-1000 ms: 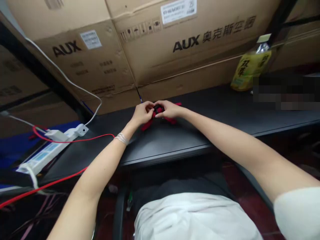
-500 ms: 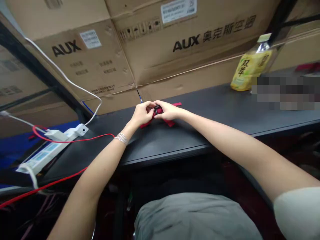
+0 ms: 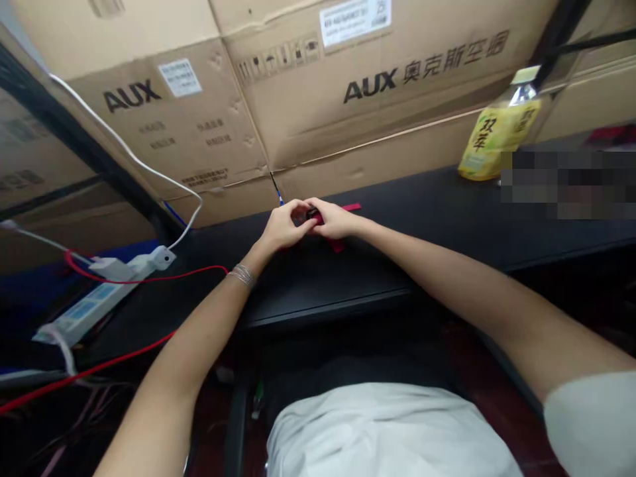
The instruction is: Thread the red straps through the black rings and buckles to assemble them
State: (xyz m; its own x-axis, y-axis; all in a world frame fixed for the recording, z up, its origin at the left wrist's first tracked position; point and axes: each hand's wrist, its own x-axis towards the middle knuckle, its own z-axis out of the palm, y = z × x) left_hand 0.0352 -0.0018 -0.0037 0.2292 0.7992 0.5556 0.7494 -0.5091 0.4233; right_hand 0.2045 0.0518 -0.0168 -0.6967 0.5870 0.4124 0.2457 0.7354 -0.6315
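Both hands meet over the black tabletop, close to the cardboard boxes. Between their fingers is a red strap with a small black buckle, mostly covered. My left hand is closed on it from the left, its thumb reaching across to the right thumb. My right hand grips it from the right, fingers curled over the top. One flat end of the red strap sticks out beyond the right hand, and another hangs down below it. The fingertips hide the rest of the buckle.
Large cardboard boxes stand along the back. A yellow-labelled bottle is at the right rear. On the left lies a white power strip with a white cable and a red cable near my left wrist.
My left thumb has moved right, over the buckle and against the right thumb, covering more of the buckle and strap. My right hand stays nearly where it was.
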